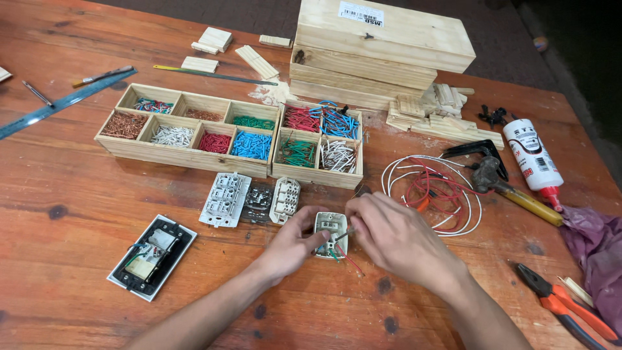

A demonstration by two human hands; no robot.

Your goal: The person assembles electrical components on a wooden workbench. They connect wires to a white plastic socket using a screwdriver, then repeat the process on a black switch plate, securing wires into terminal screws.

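Note:
A small white switch module (330, 228) with green and red wires at its lower end lies on the wooden table (78, 188). My left hand (291, 245) grips its left side with thumb and fingers. My right hand (395, 236) is closed around a thin screwdriver (344, 234) whose tip touches the module. A red wire (352, 262) trails out below the module.
Three more white switch modules (249, 201) lie just behind. A black-and-white switch plate (152, 256) is at left. Wooden trays of coloured wire pieces (194, 129) (317, 142) stand further back. At right: coiled wires (434, 191), glue bottle (534, 159), orange pliers (567, 308).

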